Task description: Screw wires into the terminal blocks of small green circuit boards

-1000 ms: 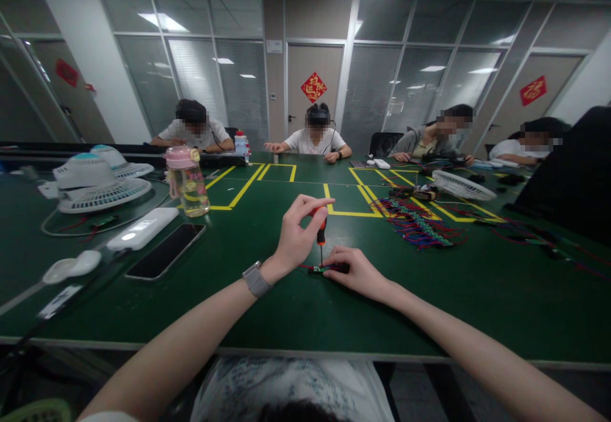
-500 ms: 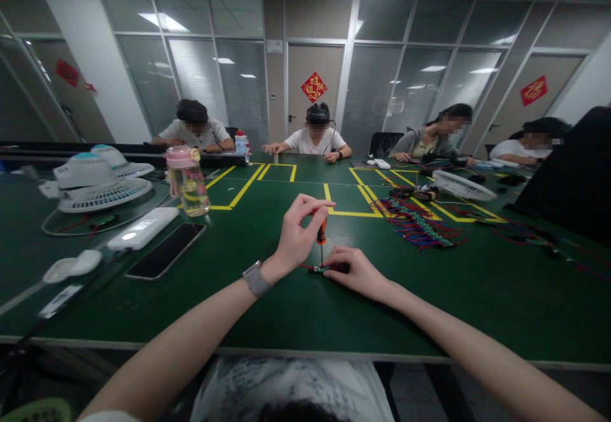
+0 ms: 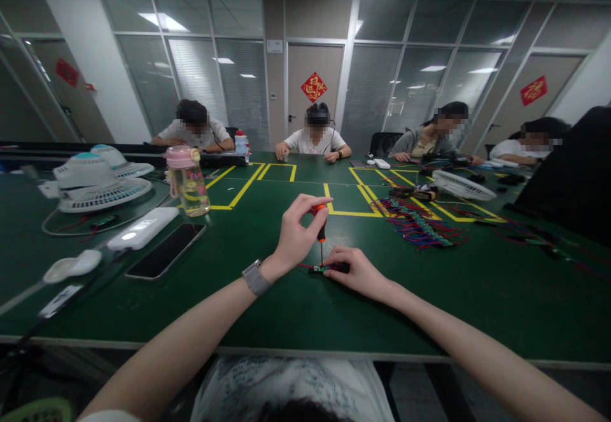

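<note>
My left hand (image 3: 301, 225) is closed on the orange-and-black handle of a screwdriver (image 3: 322, 231), with a finger across its top end. The screwdriver stands upright, its thin shaft reaching down to a small green circuit board (image 3: 317, 270) on the table. Red and dark wires run out from the board's sides. My right hand (image 3: 352, 270) rests on the table and pinches the board's right end, where the wires are; the fingers partly cover it.
A row of wired circuit boards (image 3: 420, 221) lies to the right. On the left are a phone (image 3: 167, 253), a white power bank (image 3: 143, 228), a pink-lidded bottle (image 3: 188, 183) and white fans (image 3: 102, 183). Yellow tape (image 3: 353, 214) marks the green table (image 3: 267, 320). Several people sit opposite.
The fingers of my left hand have shifted slightly around the screwdriver handle. My right hand and the board stay in place. Across the table, a person's hand has moved slightly.
</note>
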{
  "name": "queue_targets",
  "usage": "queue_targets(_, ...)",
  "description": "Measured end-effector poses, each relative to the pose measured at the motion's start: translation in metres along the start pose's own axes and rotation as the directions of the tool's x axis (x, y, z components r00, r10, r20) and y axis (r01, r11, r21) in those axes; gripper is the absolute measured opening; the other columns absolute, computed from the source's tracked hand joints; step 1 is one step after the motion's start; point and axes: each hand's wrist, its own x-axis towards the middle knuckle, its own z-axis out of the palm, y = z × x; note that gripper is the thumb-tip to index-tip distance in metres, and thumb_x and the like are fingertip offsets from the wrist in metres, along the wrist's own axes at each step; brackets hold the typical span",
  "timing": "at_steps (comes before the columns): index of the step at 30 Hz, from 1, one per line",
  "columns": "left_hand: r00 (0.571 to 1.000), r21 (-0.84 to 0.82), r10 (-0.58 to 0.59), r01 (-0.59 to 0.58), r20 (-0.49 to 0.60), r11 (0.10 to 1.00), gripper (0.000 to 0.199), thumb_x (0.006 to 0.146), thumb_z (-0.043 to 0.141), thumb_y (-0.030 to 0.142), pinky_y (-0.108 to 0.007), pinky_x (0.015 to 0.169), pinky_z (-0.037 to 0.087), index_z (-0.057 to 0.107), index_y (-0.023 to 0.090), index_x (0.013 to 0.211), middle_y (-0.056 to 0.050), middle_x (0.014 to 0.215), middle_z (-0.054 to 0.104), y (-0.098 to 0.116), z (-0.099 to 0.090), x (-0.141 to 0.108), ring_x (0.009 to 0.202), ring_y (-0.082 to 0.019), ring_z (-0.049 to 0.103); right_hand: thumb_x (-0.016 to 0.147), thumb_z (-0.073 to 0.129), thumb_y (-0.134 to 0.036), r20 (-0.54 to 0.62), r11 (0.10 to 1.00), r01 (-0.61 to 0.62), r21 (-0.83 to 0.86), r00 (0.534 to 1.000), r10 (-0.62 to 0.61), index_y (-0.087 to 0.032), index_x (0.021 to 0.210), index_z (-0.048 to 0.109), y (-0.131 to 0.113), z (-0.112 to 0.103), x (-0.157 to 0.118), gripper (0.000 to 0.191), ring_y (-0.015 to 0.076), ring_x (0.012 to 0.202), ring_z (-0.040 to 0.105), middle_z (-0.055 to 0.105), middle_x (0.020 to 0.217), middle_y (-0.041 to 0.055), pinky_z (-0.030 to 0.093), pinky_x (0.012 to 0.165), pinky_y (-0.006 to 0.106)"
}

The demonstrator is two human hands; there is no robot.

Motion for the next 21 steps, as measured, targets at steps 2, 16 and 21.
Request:
queue_targets(2, 1.0, 0.023, 0.025, -0.024, -0.018, 0.999, 0.016, 0.087, 0.058, 0.025, -0.025, 0.076, 0.047, 0.068, 0.021, 0.098, -0.004, 0.091, 0.057, 0.0005, 0.0002, -0.0002, 0.085, -0.014, 0.057, 0.08, 0.066, -0.02, 0.003, 1.0, 0.003, -0.003, 1.0, -0.003, -0.017, 0.089, 0.075, 0.0001, 0.0, -0.0001, 0.013, 0.014, 0.069, 0.058, 0.064, 0.08, 0.0043, 0.045, 0.064, 0.025)
queue_targets(16, 1.0, -0.023, -0.022, 0.022, -0.01, 1.0, 0.023, 0.09, 0.052, 0.024, -0.027, 0.079, 0.048, 0.064, 0.019, 0.109, -0.006, 0.099, 0.063, 0.0034, -0.0006, -0.0004, 0.089, -0.015, 0.06, 0.079, 0.067, -0.019, 0.003, 1.0, -0.009, 0.003, 1.0, 0.009, -0.017, 0.088, 0.075, -0.0007, -0.0002, 0.0005, 0.013, 0.0144, 0.07, 0.059, 0.064, 0.08, 0.0043, 0.046, 0.064, 0.025)
queue_targets(21, 0.998, 0.087, 0.03, -0.025, -0.052, 0.996, 0.015, 0.085, 0.06, 0.024, -0.026, 0.076, 0.047, 0.068, 0.02, 0.097, -0.004, 0.091, 0.057, 0.0041, -0.0003, 0.0001, 0.084, -0.014, 0.057, 0.078, 0.067, -0.018, 0.004, 1.0, -0.013, -0.006, 1.0, 0.013, -0.017, 0.088, 0.075, -0.0018, -0.0005, 0.0005, 0.013, 0.0146, 0.071, 0.059, 0.064, 0.079, 0.0044, 0.046, 0.065, 0.025)
